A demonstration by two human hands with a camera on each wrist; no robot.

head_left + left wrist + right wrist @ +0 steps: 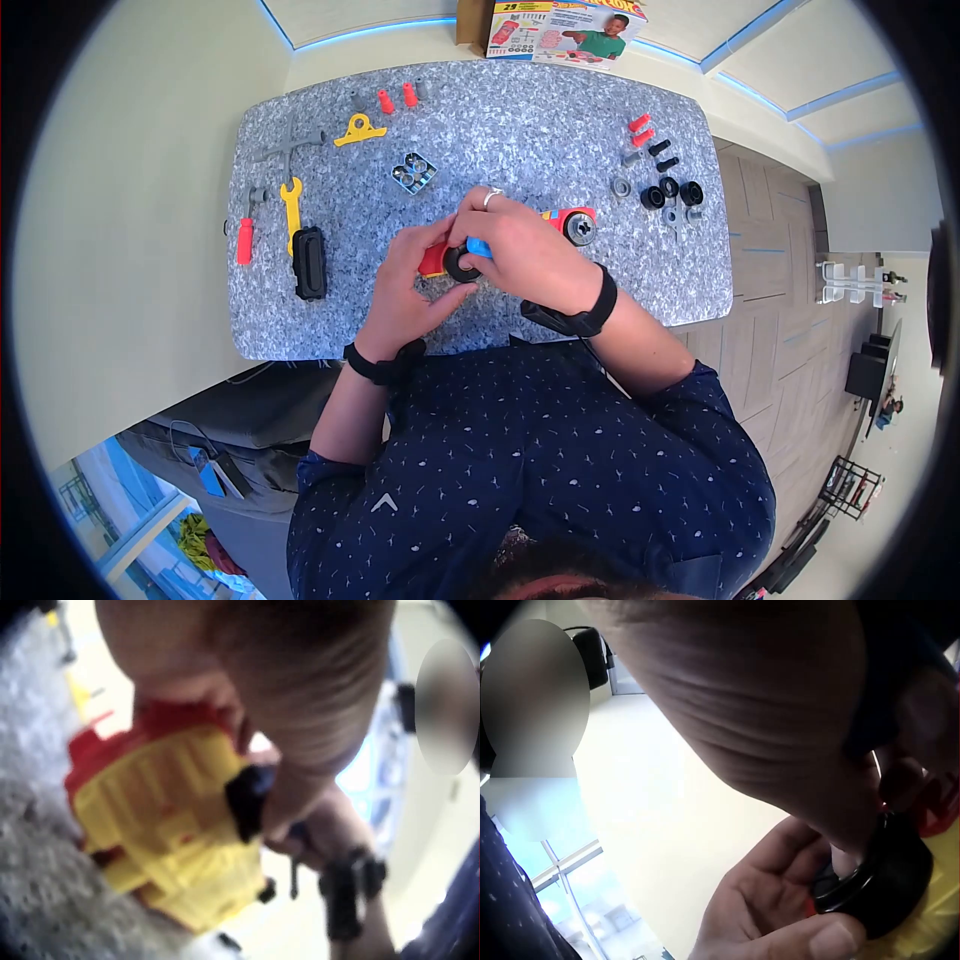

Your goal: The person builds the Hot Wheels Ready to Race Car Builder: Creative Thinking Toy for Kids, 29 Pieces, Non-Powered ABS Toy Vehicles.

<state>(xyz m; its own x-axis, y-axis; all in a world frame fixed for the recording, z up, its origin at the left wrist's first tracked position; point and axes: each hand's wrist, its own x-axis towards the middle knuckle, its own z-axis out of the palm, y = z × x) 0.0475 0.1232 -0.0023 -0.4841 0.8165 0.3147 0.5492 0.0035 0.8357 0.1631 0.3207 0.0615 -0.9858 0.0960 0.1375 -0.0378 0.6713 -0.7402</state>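
Head view, left hand point(402, 275): grip curled round toy car point(165, 825), thumb against black wheel point(900, 881)
Right hand point(525, 250): grip pinching blue piece point(479, 246)

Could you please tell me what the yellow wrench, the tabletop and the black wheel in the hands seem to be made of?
Yellow wrench: probably plastic, fairly matte, given its flat, uniform color.
Tabletop: perhaps stone or laminate, finish unclear; speckled gray pattern.
Black wheel: likely glossy plastic, given bright highlights; rubber possible.
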